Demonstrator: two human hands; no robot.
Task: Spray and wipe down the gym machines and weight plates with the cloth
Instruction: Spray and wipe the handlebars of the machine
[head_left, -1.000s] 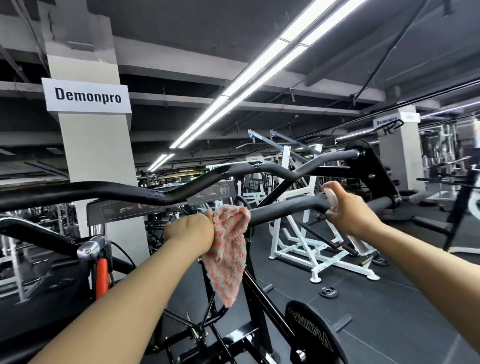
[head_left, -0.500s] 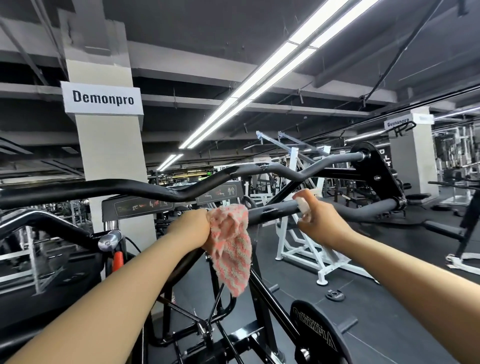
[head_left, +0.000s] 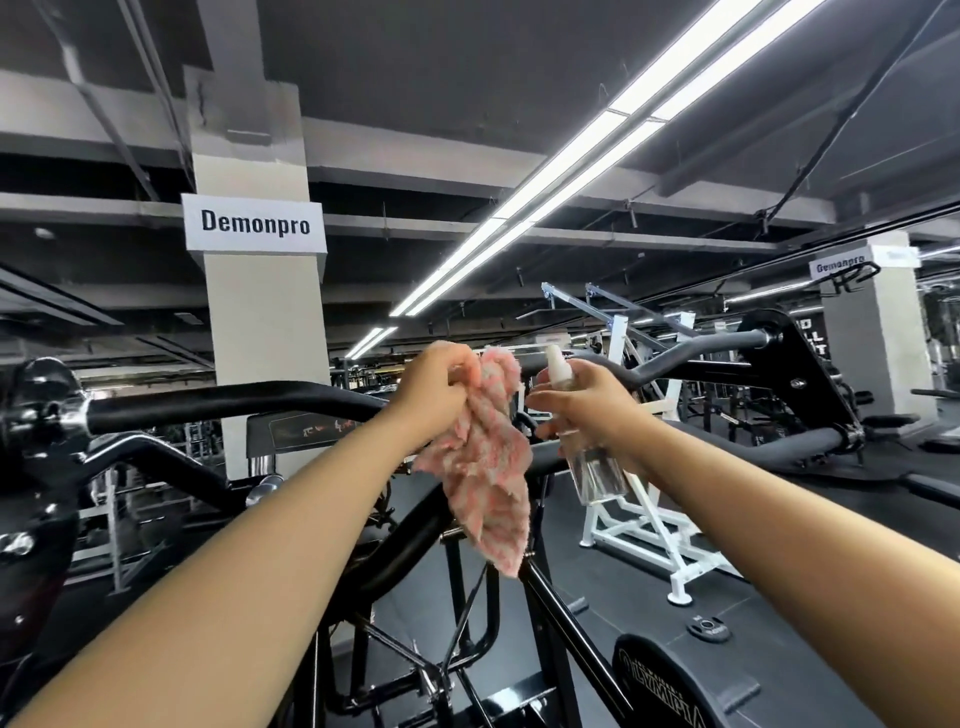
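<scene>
Left hand (head_left: 436, 387) raised above the black handlebar (head_left: 234, 402) of the machine, fingers bunched round the upper end of the pink-and-white cloth (head_left: 485, 467); the cloth hangs with its long axis near vertical, lower corner pointing down in front of the frame. Right hand (head_left: 592, 410) grips a clear spray bottle (head_left: 587, 447), long axis upright and slightly tilted, white nozzle up and pointing left toward the cloth just beside it. A black weight plate (head_left: 670, 686) shows at lower right
</scene>
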